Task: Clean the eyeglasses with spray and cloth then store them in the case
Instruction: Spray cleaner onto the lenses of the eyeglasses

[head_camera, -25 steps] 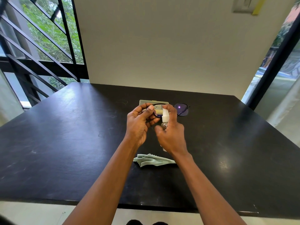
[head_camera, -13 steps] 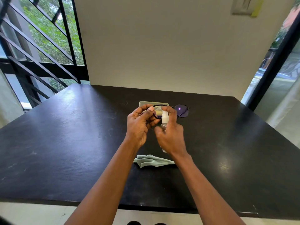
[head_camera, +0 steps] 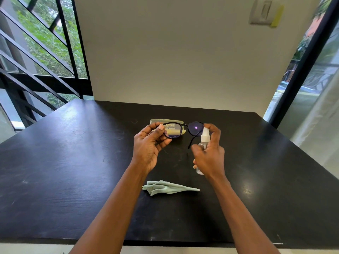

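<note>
My left hand (head_camera: 149,145) grips the black-framed eyeglasses (head_camera: 185,129) by their left rim, held up above the black table (head_camera: 73,171). My right hand (head_camera: 211,154) holds a small clear spray bottle (head_camera: 204,139) with a white nozzle, just right of the glasses' right lens. One temple arm hangs down beside the bottle. A pale green eyeglass case (head_camera: 156,121) lies on the table behind the glasses, partly hidden by them. A crumpled pale green cloth (head_camera: 168,187) lies on the table between my forearms.
A cream wall (head_camera: 174,61) rises behind the table's far edge. Black window frames and railings stand to the left (head_camera: 45,70), and a dark frame (head_camera: 308,61) stands to the right. The near table edge (head_camera: 165,241) runs under my forearms.
My hands have moved apart: the right hand with the spray bottle shifted to the right, off the left lens and beside the right lens. The whole frame of the glasses now shows.
</note>
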Action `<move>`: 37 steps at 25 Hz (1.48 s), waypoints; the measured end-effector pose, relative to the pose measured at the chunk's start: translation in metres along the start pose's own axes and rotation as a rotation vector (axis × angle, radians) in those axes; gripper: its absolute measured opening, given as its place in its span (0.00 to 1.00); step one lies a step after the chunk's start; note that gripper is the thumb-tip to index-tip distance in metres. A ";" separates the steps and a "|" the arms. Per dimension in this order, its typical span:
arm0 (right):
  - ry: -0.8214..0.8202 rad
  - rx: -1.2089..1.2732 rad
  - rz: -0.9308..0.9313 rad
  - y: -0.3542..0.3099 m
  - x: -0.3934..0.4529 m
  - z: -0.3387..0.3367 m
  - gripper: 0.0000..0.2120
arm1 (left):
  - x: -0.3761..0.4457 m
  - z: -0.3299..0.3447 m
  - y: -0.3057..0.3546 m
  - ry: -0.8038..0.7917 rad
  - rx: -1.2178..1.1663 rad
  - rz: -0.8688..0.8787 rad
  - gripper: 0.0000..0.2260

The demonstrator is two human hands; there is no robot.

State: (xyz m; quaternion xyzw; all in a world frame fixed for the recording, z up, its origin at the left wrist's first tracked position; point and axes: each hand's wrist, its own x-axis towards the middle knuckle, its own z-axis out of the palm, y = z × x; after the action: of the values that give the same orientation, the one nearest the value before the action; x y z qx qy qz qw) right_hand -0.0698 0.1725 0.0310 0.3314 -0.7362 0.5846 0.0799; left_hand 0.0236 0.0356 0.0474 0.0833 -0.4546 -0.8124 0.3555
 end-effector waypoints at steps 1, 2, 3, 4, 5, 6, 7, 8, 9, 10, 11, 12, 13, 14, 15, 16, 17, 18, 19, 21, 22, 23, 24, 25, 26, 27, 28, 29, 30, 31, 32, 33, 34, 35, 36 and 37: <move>-0.005 -0.003 0.000 0.001 0.001 -0.001 0.28 | 0.000 0.000 0.001 0.001 -0.001 -0.002 0.05; -0.012 -0.006 0.000 0.002 0.002 -0.002 0.28 | 0.000 0.000 0.001 0.002 -0.002 -0.003 0.05; -0.019 -0.009 -0.001 0.003 0.002 -0.003 0.28 | 0.000 0.000 0.001 0.005 -0.003 -0.005 0.05; -0.026 -0.011 0.000 0.004 0.003 -0.003 0.27 | 0.000 0.001 0.002 0.009 -0.004 -0.007 0.05; -0.033 -0.009 0.000 0.005 0.002 -0.003 0.27 | 0.000 0.001 0.002 0.014 -0.003 -0.008 0.05; -0.038 -0.002 -0.001 0.005 0.002 -0.002 0.27 | 0.000 0.001 0.002 0.017 -0.001 -0.010 0.05; -0.037 0.006 -0.006 0.006 0.002 -0.002 0.27 | 0.000 0.001 0.001 0.021 0.000 -0.011 0.06; -0.030 0.015 -0.013 0.006 0.002 -0.002 0.28 | 0.001 0.001 0.001 0.023 0.001 -0.012 0.06; -0.017 0.026 -0.018 0.008 0.002 -0.002 0.29 | 0.002 0.001 0.002 0.025 0.000 -0.013 0.06; 0.003 0.042 -0.018 0.010 0.003 -0.003 0.29 | 0.002 0.001 0.002 0.026 -0.003 -0.016 0.05; 0.029 0.062 -0.014 0.013 0.004 -0.005 0.30 | 0.003 0.001 0.002 0.028 -0.010 -0.020 0.05; 0.058 0.078 -0.013 0.017 0.006 -0.008 0.31 | 0.004 0.001 0.002 0.033 -0.017 -0.025 0.05; 0.087 0.086 -0.019 0.023 0.007 -0.012 0.31 | 0.004 0.000 0.002 0.039 -0.023 -0.031 0.05; 0.110 0.081 -0.030 0.030 0.008 -0.017 0.32 | 0.004 0.000 0.002 0.046 -0.028 -0.037 0.05; 0.123 0.065 -0.047 0.038 0.010 -0.023 0.33 | 0.005 0.000 0.002 0.051 -0.033 -0.042 0.05; 0.128 0.039 -0.066 0.047 0.011 -0.028 0.34 | 0.005 0.000 0.002 0.055 -0.037 -0.046 0.05; 0.129 0.011 -0.083 0.056 0.014 -0.032 0.35 | 0.006 0.000 0.002 0.059 -0.039 -0.050 0.05; 0.129 -0.019 -0.094 0.066 0.017 -0.037 0.37 | 0.006 0.001 0.002 0.062 -0.042 -0.053 0.05; 0.125 -0.048 -0.104 0.075 0.020 -0.040 0.38 | 0.007 0.001 0.002 0.066 -0.045 -0.056 0.05; 0.099 -0.100 -0.115 0.092 0.025 -0.045 0.38 | 0.008 0.002 0.001 0.075 -0.053 -0.065 0.05; 0.081 -0.118 -0.113 0.100 0.026 -0.048 0.39 | 0.008 0.002 0.002 0.081 -0.056 -0.069 0.05; 0.065 -0.129 -0.106 0.106 0.027 -0.049 0.39 | 0.008 0.002 0.002 0.087 -0.057 -0.070 0.05; 0.057 -0.137 -0.097 0.113 0.028 -0.050 0.39 | 0.008 0.002 0.003 0.092 -0.057 -0.070 0.05; 0.055 -0.141 -0.088 0.118 0.029 -0.051 0.40 | 0.008 0.001 0.004 0.095 -0.056 -0.070 0.05; 0.056 -0.141 -0.085 0.122 0.030 -0.051 0.40 | 0.008 0.001 0.004 0.098 -0.057 -0.067 0.05; 0.058 -0.138 -0.084 0.124 0.030 -0.050 0.40 | 0.008 0.001 0.005 0.100 -0.059 -0.063 0.05; 0.060 -0.136 -0.086 0.127 0.030 -0.050 0.40 | 0.009 0.001 0.006 0.103 -0.060 -0.060 0.05; 0.060 -0.134 -0.090 0.128 0.030 -0.050 0.40 | 0.009 0.001 0.006 0.104 -0.060 -0.058 0.05; 0.061 -0.133 -0.094 0.129 0.030 -0.049 0.41 | 0.008 0.001 0.007 0.103 -0.058 -0.058 0.05; 0.062 -0.132 -0.098 0.129 0.029 -0.049 0.41 | 0.008 0.001 0.007 0.101 -0.057 -0.059 0.05; 0.064 -0.132 -0.101 0.129 0.028 -0.048 0.41 | 0.007 0.001 0.007 0.098 -0.055 -0.060 0.05; 0.064 -0.133 -0.105 0.129 0.028 -0.048 0.42 | 0.007 0.001 0.007 0.097 -0.054 -0.062 0.05; 0.063 -0.132 -0.109 0.128 0.029 -0.047 0.42 | 0.006 0.000 0.008 0.095 -0.054 -0.063 0.05; 0.062 -0.131 -0.111 0.126 0.029 -0.047 0.42 | 0.005 -0.001 0.008 0.095 -0.055 -0.064 0.05; 0.061 -0.132 -0.115 0.125 0.029 -0.046 0.42 | 0.005 -0.001 0.009 0.097 -0.056 -0.063 0.05; 0.063 -0.135 -0.118 0.124 0.029 -0.046 0.42 | 0.005 -0.002 0.009 0.099 -0.057 -0.062 0.05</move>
State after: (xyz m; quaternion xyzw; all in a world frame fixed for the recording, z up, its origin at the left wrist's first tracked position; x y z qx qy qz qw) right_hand -0.1762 0.2153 -0.0404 0.3493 -0.7504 0.5380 0.1595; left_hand 0.0256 0.0280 0.0544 0.1274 -0.4101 -0.8306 0.3545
